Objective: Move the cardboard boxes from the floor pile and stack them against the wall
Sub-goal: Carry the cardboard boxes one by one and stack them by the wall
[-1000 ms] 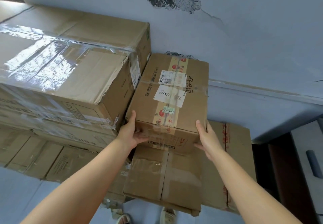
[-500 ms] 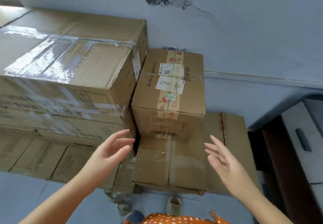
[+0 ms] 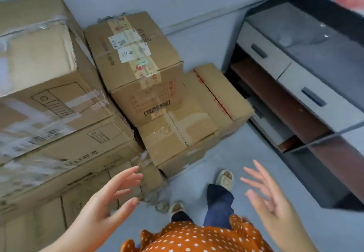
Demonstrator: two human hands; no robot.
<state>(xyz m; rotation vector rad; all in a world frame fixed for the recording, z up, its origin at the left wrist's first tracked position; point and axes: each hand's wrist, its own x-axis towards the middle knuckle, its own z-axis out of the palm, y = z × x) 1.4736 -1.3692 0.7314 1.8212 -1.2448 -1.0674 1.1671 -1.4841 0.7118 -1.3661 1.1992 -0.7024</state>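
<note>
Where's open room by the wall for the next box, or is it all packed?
Free: top of the low box right of the labelled box, next to the cabinet. Bare floor lies between the stack and the cabinet. Crowded: the large boxes on the left press against the labelled box. Both hands, left and right, are empty.

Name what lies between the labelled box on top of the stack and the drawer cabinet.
In the head view, a lower box with red tape lies between the labelled box and the drawer cabinet.

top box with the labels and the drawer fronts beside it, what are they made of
Top box: brown cardboard, matte, with folded edges, glossy tape and paper labels. Drawer fronts: smooth pale grey panels, probably laminated board, though the blur leaves it open.
</note>
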